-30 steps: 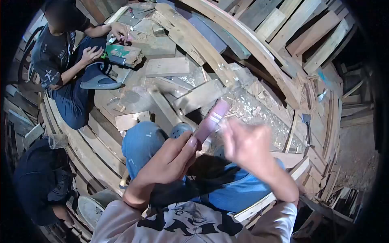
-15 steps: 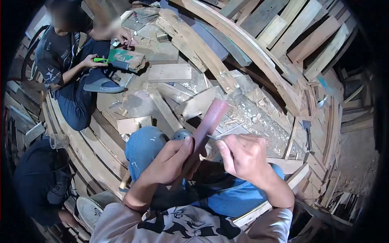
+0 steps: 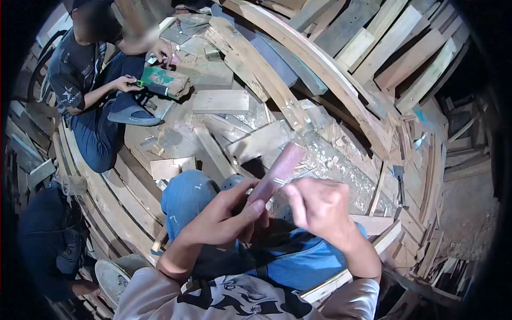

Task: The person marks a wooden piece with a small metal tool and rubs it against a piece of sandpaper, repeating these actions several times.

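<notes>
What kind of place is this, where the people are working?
Probably a small woodworking workshop: stacked boards fill the upper right, wood scraps litter the floor, and a seated co-worker handles a green-painted block.

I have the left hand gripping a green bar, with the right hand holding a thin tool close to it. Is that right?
Not quite: the colour is wrong. The head view shows the left hand gripping a purplish-pink bar, not a green one. The right hand is indeed holding a thin tool close to it.
</notes>
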The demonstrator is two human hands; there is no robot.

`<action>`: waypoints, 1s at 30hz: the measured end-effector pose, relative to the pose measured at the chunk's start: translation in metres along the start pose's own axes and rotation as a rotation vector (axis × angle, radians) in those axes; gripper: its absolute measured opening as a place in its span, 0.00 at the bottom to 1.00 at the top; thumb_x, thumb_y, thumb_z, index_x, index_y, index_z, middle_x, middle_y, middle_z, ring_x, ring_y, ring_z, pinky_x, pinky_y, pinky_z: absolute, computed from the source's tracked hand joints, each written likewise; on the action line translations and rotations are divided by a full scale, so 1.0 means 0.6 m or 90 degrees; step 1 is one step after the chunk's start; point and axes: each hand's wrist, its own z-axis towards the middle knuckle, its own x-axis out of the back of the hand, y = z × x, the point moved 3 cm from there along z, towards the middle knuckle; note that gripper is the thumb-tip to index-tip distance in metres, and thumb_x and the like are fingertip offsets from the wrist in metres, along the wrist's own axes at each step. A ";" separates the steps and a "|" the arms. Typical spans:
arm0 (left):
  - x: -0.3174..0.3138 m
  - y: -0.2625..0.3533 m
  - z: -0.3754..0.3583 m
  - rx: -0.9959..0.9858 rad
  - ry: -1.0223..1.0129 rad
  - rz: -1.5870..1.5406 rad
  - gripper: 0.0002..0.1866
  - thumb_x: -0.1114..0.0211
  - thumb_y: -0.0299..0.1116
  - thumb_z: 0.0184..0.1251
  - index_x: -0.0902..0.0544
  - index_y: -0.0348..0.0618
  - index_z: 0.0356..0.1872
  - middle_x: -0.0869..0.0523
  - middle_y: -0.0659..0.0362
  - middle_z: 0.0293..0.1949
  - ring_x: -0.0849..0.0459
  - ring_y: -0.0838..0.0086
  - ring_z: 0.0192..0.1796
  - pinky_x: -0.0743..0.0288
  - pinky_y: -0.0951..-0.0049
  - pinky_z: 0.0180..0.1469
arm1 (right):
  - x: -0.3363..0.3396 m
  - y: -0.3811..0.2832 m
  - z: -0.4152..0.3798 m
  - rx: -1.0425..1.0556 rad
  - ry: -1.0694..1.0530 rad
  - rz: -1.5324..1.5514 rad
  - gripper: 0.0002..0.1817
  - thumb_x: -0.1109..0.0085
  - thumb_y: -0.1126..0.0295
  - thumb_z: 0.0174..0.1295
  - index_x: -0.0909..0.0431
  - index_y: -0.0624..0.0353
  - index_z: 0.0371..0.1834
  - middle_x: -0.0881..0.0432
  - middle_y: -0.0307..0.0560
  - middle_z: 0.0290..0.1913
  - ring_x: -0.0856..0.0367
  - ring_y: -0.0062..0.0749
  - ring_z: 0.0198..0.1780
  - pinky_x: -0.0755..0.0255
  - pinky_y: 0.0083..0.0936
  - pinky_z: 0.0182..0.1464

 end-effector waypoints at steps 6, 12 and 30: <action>0.004 -0.009 0.000 0.036 -0.029 0.027 0.21 0.44 0.39 0.80 0.33 0.38 0.65 0.23 0.65 0.25 0.26 0.83 0.19 0.33 0.80 0.21 | -0.003 -0.029 -0.002 0.017 -0.088 -0.038 0.10 0.39 0.69 0.66 0.25 0.55 0.26 0.25 0.44 0.15 0.24 0.36 0.13 0.32 0.34 0.16; -0.003 -0.008 0.000 0.051 -0.020 -0.010 0.20 0.43 0.42 0.80 0.32 0.38 0.60 0.25 0.66 0.23 0.28 0.85 0.17 0.38 0.81 0.18 | -0.001 -0.033 -0.002 0.018 -0.120 -0.052 0.09 0.41 0.73 0.66 0.26 0.60 0.28 0.26 0.49 0.14 0.25 0.43 0.13 0.33 0.38 0.16; -0.004 -0.003 -0.003 0.059 0.079 0.038 0.21 0.43 0.39 0.80 0.34 0.37 0.63 0.25 0.66 0.27 0.29 0.85 0.20 0.37 0.81 0.20 | 0.002 0.006 0.014 -0.065 -0.051 -0.096 0.11 0.40 0.69 0.67 0.26 0.58 0.27 0.26 0.45 0.13 0.24 0.38 0.12 0.31 0.35 0.15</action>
